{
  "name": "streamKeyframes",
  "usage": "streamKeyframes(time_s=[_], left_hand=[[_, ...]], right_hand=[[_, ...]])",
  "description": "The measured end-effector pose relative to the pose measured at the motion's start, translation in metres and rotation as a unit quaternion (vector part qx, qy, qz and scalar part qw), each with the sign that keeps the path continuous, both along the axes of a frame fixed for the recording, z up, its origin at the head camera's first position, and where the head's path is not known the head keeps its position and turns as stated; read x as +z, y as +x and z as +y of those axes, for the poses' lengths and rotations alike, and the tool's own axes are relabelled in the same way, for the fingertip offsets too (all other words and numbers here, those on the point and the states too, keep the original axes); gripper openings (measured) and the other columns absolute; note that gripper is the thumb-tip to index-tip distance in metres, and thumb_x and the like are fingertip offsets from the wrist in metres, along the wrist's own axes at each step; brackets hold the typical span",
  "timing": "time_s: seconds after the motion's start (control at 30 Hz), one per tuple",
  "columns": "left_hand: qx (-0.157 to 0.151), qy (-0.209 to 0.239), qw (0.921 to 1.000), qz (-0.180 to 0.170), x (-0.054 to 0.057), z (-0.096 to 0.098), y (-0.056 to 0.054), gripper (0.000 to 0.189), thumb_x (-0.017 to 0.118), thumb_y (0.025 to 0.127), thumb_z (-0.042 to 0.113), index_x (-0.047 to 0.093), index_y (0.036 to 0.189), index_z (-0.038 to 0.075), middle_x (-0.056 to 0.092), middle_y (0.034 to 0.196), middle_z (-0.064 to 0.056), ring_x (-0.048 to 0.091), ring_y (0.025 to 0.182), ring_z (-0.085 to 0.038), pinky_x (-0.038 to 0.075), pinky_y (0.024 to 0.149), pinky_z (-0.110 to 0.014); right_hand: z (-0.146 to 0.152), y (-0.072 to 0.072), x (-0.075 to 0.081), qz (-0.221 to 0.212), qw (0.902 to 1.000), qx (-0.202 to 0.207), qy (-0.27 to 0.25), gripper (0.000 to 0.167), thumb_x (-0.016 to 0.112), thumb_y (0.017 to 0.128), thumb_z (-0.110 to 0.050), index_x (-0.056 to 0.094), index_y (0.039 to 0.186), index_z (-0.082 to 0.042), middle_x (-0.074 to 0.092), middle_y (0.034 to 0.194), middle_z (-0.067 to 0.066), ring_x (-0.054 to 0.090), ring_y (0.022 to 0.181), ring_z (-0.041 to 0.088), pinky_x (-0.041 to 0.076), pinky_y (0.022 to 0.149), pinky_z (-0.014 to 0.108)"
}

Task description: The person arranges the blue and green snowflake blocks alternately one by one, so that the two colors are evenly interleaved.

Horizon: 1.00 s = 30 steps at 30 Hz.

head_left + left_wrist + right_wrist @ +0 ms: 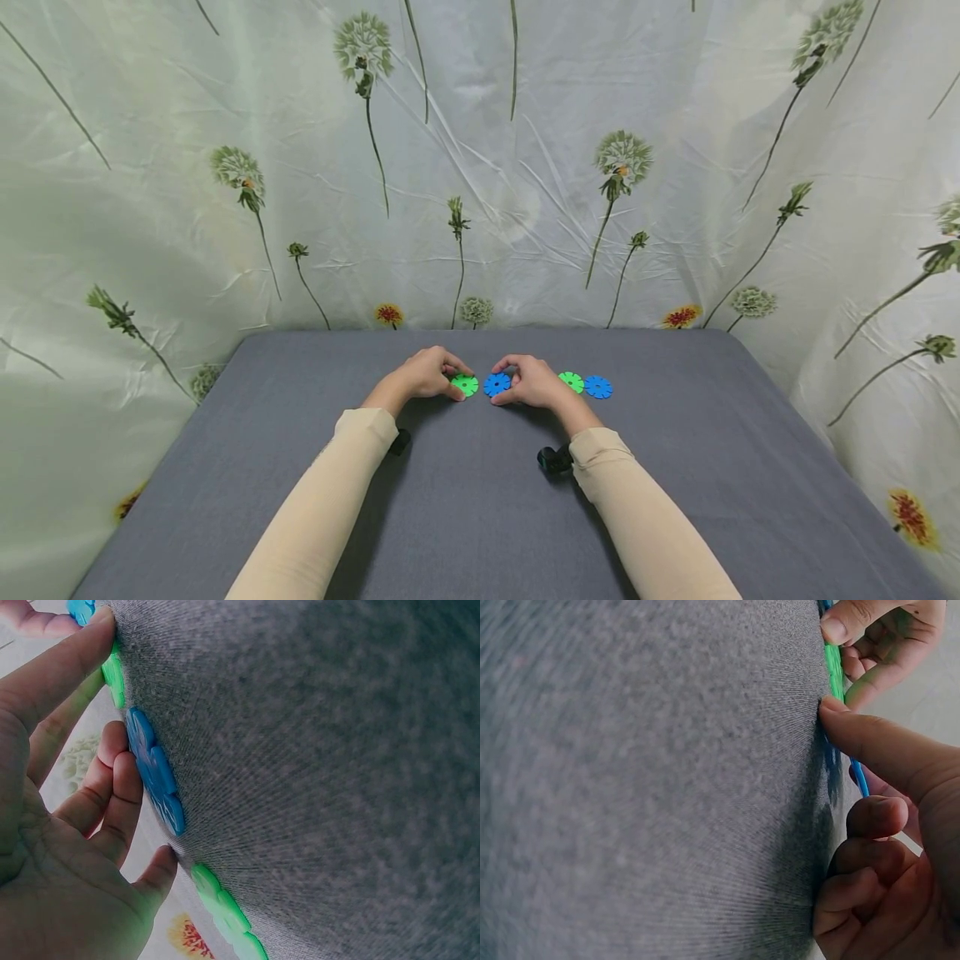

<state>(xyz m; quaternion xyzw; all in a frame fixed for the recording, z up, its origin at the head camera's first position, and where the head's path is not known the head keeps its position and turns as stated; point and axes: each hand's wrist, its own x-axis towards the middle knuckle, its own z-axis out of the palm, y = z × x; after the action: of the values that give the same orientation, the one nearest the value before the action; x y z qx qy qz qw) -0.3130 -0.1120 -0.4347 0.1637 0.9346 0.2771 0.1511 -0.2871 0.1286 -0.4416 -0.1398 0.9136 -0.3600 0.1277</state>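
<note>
My left hand pinches a green notched plastic disc at its edges, thumb at the near side and fingers at the far side. Just to the right, my right hand grips a blue notched disc between thumb and fingers. A narrow gap parts the two discs in the head view. The right wrist view shows the blue disc edge-on, tilted and lifted off the cloth above its shadow. Beneath the left hand, another blue disc and another green disc lie on the cloth, hidden in the head view.
Right of the right hand, a green disc and a blue disc lie side by side on the grey tablecloth. A flower-printed curtain hangs behind the table's far edge. Dark wrist cameras sit under both forearms.
</note>
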Motion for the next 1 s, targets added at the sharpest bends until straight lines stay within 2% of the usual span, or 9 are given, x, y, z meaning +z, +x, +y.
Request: streamKeyframes(time_s=[0.2,0.47,0.83,0.9,1.0], left_hand=[[0.000,0.000,1.0000,-0.002,0.0008,0.0003,0.0002,0.043,0.093,0.086,0.025,0.082,0.127,0.025,0.075,0.139,-0.009,0.065,0.135,-0.029,0.052,0.112,-0.051],[0.000,-0.003,1.0000,-0.007,0.0010,0.0007,0.0008,0.044,0.094,0.085,0.025,0.082,0.128,0.024,0.074,0.139,-0.010,0.064,0.137,-0.031,0.050,0.115,-0.053],[-0.002,-0.006,0.9999,-0.009,0.0041,0.0015,0.0017,0.044,0.093,0.086,0.024,0.082,0.129,0.023,0.073,0.140,-0.012,0.065,0.137,-0.030,0.050,0.115,-0.053],[-0.004,-0.009,0.9999,-0.007,0.0047,0.0021,0.0018,0.044,0.093,0.086,0.024,0.082,0.128,0.023,0.074,0.138,-0.011,0.066,0.133,-0.029,0.052,0.113,-0.052],[-0.010,-0.017,0.9998,-0.005,0.0057,0.0033,0.0015,0.043,0.093,0.086,0.023,0.081,0.127,0.023,0.074,0.117,-0.008,0.065,0.118,-0.025,0.052,0.102,-0.044]], right_hand=[[-0.0010,0.0013,0.0033,-0.011,0.9999,-0.006,-0.003,0.048,0.092,0.087,-0.023,0.073,0.130,-0.013,0.054,0.065,-0.003,0.045,0.058,0.012,0.038,0.059,0.026],[-0.0007,0.0010,-0.0002,-0.018,0.9997,-0.015,-0.002,0.047,0.091,0.088,-0.023,0.073,0.130,-0.014,0.055,0.066,-0.002,0.046,0.059,0.013,0.038,0.059,0.027],[0.0002,0.0029,0.0015,-0.017,0.9998,-0.007,-0.008,0.048,0.090,0.090,-0.024,0.071,0.132,-0.012,0.053,0.065,-0.003,0.046,0.058,0.012,0.039,0.060,0.026],[0.0018,0.0040,0.0016,-0.015,0.9998,-0.003,-0.013,0.047,0.089,0.091,-0.024,0.071,0.132,-0.012,0.052,0.064,-0.003,0.047,0.057,0.012,0.039,0.059,0.026],[0.0064,0.0054,0.0030,-0.008,0.9998,0.001,-0.020,0.043,0.088,0.092,-0.022,0.072,0.130,-0.011,0.053,0.065,-0.003,0.048,0.055,0.012,0.041,0.058,0.026]])
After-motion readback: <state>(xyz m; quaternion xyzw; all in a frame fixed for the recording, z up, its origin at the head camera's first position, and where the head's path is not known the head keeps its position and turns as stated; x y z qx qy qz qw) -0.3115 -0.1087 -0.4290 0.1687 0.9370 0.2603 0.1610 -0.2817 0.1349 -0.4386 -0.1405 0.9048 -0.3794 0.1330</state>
